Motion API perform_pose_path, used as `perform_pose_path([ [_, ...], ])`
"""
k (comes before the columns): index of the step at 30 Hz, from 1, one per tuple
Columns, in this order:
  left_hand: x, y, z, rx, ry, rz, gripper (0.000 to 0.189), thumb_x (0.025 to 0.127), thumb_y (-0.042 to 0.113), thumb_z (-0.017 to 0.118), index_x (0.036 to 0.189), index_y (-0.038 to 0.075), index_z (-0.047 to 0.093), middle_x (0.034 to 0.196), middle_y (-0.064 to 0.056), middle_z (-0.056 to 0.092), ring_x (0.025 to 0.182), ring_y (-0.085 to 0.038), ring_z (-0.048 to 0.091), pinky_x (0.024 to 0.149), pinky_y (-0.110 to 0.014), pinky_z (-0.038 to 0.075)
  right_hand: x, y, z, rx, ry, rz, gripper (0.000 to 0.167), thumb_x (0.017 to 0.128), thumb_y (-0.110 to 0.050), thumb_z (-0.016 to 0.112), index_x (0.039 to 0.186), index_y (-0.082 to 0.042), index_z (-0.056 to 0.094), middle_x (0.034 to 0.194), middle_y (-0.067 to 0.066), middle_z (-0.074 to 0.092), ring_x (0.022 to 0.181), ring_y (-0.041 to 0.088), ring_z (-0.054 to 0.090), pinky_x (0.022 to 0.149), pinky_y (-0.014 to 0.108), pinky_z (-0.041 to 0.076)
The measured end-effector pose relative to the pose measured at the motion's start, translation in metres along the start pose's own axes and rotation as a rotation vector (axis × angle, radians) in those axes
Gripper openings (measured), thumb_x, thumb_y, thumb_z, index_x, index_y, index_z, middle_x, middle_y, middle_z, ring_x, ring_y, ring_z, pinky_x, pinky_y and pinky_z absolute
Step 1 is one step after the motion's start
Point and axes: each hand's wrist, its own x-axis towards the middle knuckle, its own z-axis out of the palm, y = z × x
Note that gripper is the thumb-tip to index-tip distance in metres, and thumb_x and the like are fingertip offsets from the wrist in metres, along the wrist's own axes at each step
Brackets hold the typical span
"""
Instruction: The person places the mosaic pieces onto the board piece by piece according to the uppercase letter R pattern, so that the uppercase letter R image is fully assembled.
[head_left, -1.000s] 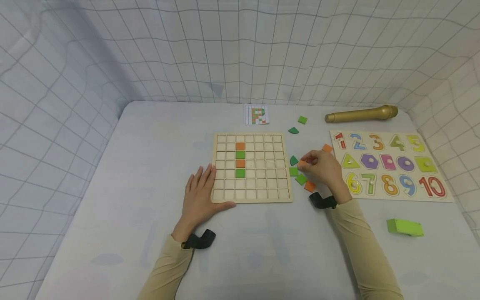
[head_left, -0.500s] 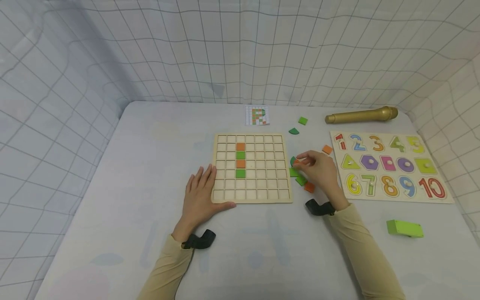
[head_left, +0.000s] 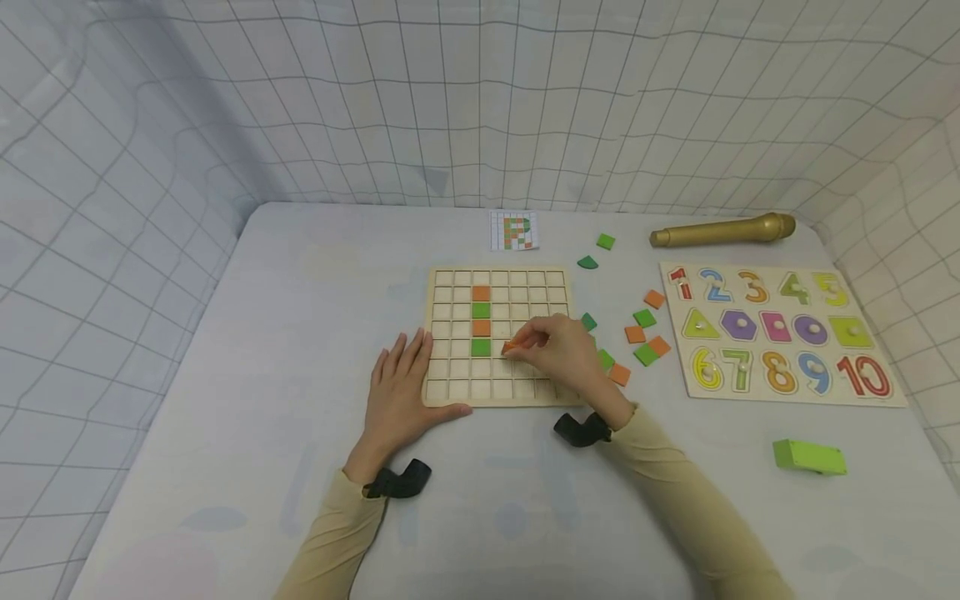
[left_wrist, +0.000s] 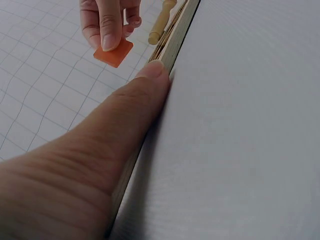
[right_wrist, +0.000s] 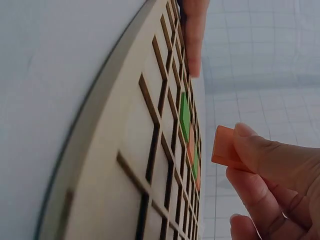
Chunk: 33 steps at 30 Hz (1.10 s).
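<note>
In the head view a wooden grid board [head_left: 459, 389] lies on the table. One column of it holds square tiles, orange [head_left: 481, 293] and green [head_left: 481, 310] by turns. My left hand [head_left: 397, 400] rests at the board's left front corner, fingers straight and spread; its thumb [left_wrist: 150, 75] lies along the front edge. Above the board, right of the lowest green tile [head_left: 481, 347], my right hand [head_left: 564, 354] pinches an orange square tile [right_wrist: 223, 146] between thumb and fingers. In the right wrist view this tile is tilted and apart from the grid.
Loose orange and green tiles [head_left: 635, 334] and dark green quarter-round pieces [head_left: 588, 262] lie right of the board. A printed pattern card [head_left: 514, 231] is behind it. Farther right are a number puzzle [head_left: 780, 332], a gold microphone [head_left: 723, 230] and a green block [head_left: 810, 457].
My right hand has moved left from the loose tiles to above the board, carrying the orange tile. Tiles it had covered now show. My left hand has stayed in place.
</note>
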Motion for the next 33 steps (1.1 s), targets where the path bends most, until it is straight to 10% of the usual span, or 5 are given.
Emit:
perform_pose_path([
  [33,0.000,-0.003,0.003,0.004,0.033,0.023,0.118,0.066,0.068,0.071,0.151,0.004,0.021,0.154,-0.012,0.022,0.142,-0.029,0.008,0.111,-0.048,0.005,0.010,-0.019,0.036,-0.182,-0.174,-0.025,0.012,0.081,-0.028,0.077,0.073,-0.021,0.073,0.074,-0.011,0.063,0.070,0.008,0.054,0.060,0.027,0.044],
])
